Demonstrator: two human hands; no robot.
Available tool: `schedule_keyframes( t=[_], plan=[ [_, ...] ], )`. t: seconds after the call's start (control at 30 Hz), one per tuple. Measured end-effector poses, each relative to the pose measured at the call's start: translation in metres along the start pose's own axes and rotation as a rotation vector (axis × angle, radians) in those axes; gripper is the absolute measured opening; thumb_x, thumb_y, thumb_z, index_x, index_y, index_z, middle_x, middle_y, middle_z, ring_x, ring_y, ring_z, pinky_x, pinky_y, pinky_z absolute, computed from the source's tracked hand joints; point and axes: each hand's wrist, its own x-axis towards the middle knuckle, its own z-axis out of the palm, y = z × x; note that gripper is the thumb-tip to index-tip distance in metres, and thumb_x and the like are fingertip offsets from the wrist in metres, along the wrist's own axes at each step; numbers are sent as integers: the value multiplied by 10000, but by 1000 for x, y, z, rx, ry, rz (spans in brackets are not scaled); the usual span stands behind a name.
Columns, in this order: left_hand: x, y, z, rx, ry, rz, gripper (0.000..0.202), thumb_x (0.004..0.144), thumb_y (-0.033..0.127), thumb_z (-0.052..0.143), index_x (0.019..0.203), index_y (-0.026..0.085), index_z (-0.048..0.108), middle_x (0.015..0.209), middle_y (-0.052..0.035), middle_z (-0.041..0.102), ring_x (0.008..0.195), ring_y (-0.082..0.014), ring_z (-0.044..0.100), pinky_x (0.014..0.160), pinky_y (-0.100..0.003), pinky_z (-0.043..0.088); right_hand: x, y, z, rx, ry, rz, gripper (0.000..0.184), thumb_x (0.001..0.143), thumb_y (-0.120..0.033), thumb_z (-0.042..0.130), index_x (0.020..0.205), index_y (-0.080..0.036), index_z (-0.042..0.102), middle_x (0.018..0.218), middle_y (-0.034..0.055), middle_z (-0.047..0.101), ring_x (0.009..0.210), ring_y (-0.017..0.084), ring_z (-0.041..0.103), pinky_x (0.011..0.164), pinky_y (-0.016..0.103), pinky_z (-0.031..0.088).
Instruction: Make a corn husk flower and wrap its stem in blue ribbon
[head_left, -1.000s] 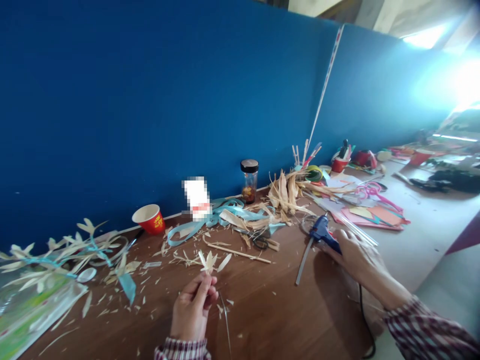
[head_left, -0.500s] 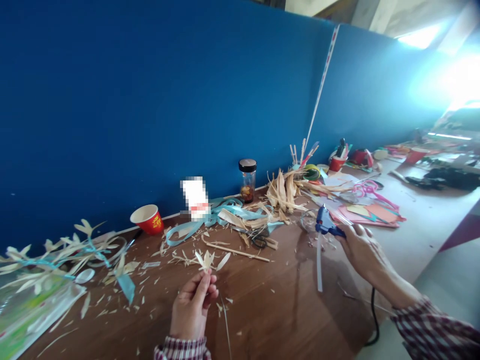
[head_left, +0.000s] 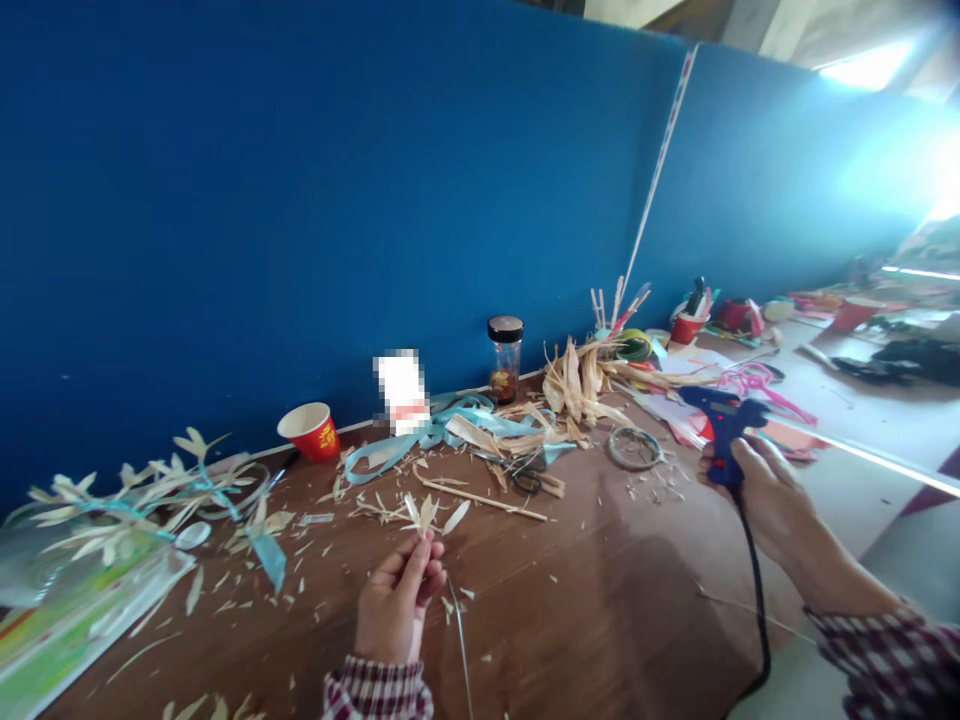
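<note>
Low over the front of the table, my left hand (head_left: 397,595) pinches a small flower (head_left: 424,512) of pale, dry husk-like petals between thumb and fingertips. A loose pale petal (head_left: 455,517) shows just right of it. On the right, my right hand (head_left: 772,500) is closed around the handle of a blue glue gun (head_left: 721,425), held above the table. Its nozzle points left, and a long whitish glue stick (head_left: 877,455) sticks out of its back toward the right. A black cord (head_left: 757,590) hangs from the handle. A wire ring (head_left: 634,448) lies left of the gun.
Along the blue partition (head_left: 337,200) stand a red paper cup (head_left: 311,435) and a black-lidded jar (head_left: 505,365). Dry husks (head_left: 574,385), blue ribbon (head_left: 382,462), scissors (head_left: 529,475) and a thin stick (head_left: 484,498) clutter the table. A petalled branch (head_left: 142,510) lies left.
My right hand has lifted the glue gun and turned it, so the glue stick swings from pointing down to pointing right. My left hand keeps its pinch on the flower.
</note>
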Motion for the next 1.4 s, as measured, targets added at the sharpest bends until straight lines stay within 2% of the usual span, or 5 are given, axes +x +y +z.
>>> schedule_keyframes(
  t=[0.13,0.37,0.53,0.83,1.4],
  plan=[
    [2,-2,-2,-14,-25,-1,195,593,89,765,777,126,714,652,-37,705,487,-49,597,505,-121,531,-25,-35,15,512,-171,200,243,824,-461,507,853,-222,478,735,26,531,579,130,508,486,229,396],
    [3,1,-3,1,-65,2,288,532,248,820,764,115,713,650,-47,692,460,-55,567,441,-139,511,-83,-94,60,742,-707,129,246,834,-424,550,762,-195,498,644,-5,515,552,118,481,499,227,414],
    [4,1,-3,-34,-36,-1,279,525,248,823,747,117,716,642,-35,674,487,-60,580,475,-152,521,-115,-111,88,717,-951,-99,310,871,-469,463,852,-168,535,697,28,556,599,136,508,560,266,453],
    [9,4,-5,-69,19,40,345,476,290,843,741,112,712,623,-30,665,495,-61,571,495,-167,516,-133,-78,127,421,-960,-202,356,879,-465,448,711,-161,529,630,12,531,582,124,462,548,231,399],
    [11,2,-10,72,-35,91,348,535,368,798,731,108,676,595,-25,656,495,-98,586,500,-216,512,-136,-74,130,337,-903,-252,329,861,-442,480,931,-156,627,743,32,616,671,168,511,610,246,441]
  ],
)
